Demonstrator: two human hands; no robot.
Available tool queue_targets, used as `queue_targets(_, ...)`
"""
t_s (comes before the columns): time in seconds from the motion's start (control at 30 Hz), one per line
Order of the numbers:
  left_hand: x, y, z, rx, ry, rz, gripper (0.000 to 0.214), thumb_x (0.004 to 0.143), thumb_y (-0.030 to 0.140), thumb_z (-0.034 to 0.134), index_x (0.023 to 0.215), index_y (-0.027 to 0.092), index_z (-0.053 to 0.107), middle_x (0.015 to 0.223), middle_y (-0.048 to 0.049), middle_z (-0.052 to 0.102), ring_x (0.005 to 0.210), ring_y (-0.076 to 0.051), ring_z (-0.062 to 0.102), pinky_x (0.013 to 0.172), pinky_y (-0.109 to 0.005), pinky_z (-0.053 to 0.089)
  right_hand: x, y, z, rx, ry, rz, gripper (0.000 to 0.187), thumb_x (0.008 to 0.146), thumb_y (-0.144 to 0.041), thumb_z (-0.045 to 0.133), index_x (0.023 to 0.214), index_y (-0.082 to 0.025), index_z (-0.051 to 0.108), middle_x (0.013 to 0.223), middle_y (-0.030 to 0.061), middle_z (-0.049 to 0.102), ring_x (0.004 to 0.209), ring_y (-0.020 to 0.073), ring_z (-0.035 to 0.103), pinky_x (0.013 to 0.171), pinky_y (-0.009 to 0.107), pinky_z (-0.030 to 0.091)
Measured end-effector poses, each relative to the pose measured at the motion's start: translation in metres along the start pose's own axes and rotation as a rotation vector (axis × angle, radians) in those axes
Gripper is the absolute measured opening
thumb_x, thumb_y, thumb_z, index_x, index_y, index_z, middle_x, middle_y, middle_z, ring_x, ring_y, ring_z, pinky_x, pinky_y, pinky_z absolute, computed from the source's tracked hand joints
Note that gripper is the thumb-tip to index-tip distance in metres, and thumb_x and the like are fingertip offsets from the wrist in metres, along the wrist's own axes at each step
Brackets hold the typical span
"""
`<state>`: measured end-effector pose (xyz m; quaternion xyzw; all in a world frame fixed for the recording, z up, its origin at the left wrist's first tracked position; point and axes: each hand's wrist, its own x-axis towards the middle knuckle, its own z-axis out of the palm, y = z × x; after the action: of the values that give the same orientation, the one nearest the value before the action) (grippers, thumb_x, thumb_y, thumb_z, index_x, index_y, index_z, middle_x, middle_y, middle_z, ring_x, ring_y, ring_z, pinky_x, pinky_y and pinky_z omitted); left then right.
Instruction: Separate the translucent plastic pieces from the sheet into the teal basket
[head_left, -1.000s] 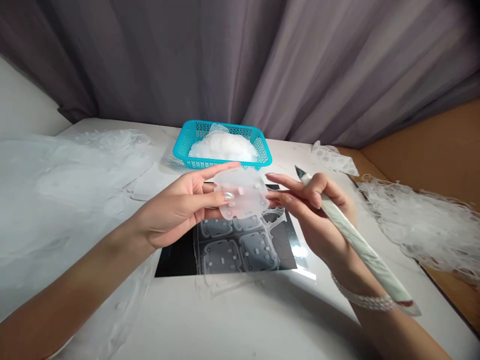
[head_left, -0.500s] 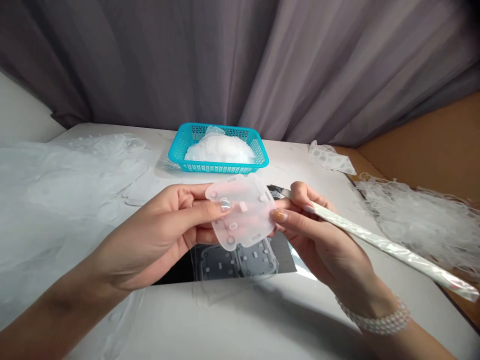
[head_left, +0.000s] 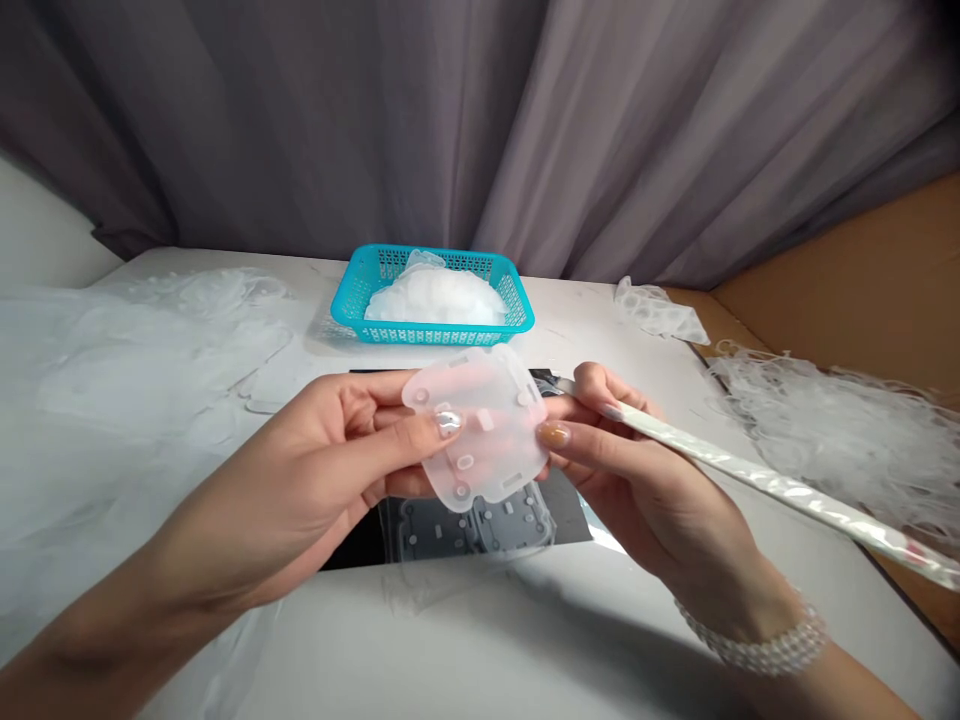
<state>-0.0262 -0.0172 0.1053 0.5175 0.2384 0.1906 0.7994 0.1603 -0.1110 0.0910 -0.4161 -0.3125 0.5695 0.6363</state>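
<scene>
Pinching left hand (head_left: 322,465): closed on frosted panel (head_left: 495,462), likely steadying it
Right hand (head_left: 641,470): curled round white-handled knife (head_left: 757,479), touching panel's three-o'clock edge

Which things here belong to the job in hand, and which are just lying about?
Job, seemingly:
translucent piece between left hand and right hand
white-handled tool, right hand
clear sheet on black mat
blue basket, translucent heap: possibly

Lying about, seemingly:
tangled strips
pale scrap

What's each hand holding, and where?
Left hand: frosted plastic piece, its left side. Right hand: that piece's right edge, plus the white tool near its tip.
</scene>
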Motion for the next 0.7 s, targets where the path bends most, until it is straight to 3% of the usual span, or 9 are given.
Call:
queue_targets(0.33,0.000,-0.007,-0.006,0.242,0.020,0.066,0.030,0.092,0.029,0.064,0.121,0.031,0.071,0.116,-0.0012,0.074,0.107,-0.022,0.069,0.092,-0.032,0.058,0.005,0.004,-0.004,-0.029,0.061,-0.017,0.040,0.078,-0.009,0.077,0.068,-0.021,0.040,0.068,-0.0039,0.067,0.060,0.0079,0.055,0.054,0.018,0.047)
queue_targets(0.7,0.011,-0.008,-0.012,0.234,-0.046,0.012,0.027,0.092,0.026,0.064,0.118,0.030,0.072,0.110,-0.0006,0.076,0.104,-0.018,0.070,0.091,-0.027,0.058,0.011,0.007,-0.008,-0.066,0.117,-0.032,0.041,0.076,-0.011,0.079,0.067,-0.021,0.040,0.071,-0.0023,0.066,0.062,0.0086,0.055,0.052,0.018,0.049)
